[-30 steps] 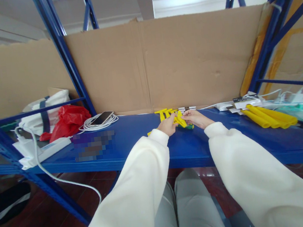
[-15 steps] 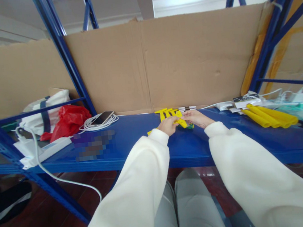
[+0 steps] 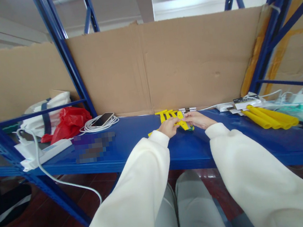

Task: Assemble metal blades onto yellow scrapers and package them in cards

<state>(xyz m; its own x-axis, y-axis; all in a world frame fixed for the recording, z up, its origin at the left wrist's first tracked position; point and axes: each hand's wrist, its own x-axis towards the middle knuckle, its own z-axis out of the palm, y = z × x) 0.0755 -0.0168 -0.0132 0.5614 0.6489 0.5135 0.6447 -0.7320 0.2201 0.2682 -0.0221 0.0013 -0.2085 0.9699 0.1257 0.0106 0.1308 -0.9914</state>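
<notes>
Over the blue shelf, my left hand is closed, its fingertips pinching a flat yellow piece with small dark spots. From the other side, my right hand also has its fingers closed on this piece. Part of its outline is hidden by my fingers, so its exact kind cannot be made out. Just behind my hands lie several yellow T-shaped pieces in a row. Something small and green shows under the held piece, close to my right hand.
The blue shelf backs onto a cardboard panel. At left are a coiled white cable, a phone, a red bag and a power strip. Yellow tubes lie at right, beside white boxes and cables.
Both hands stay in nearly the same place. The yellow piece between them has turned slightly and shows a little more of its face. The view has shifted slightly.
</notes>
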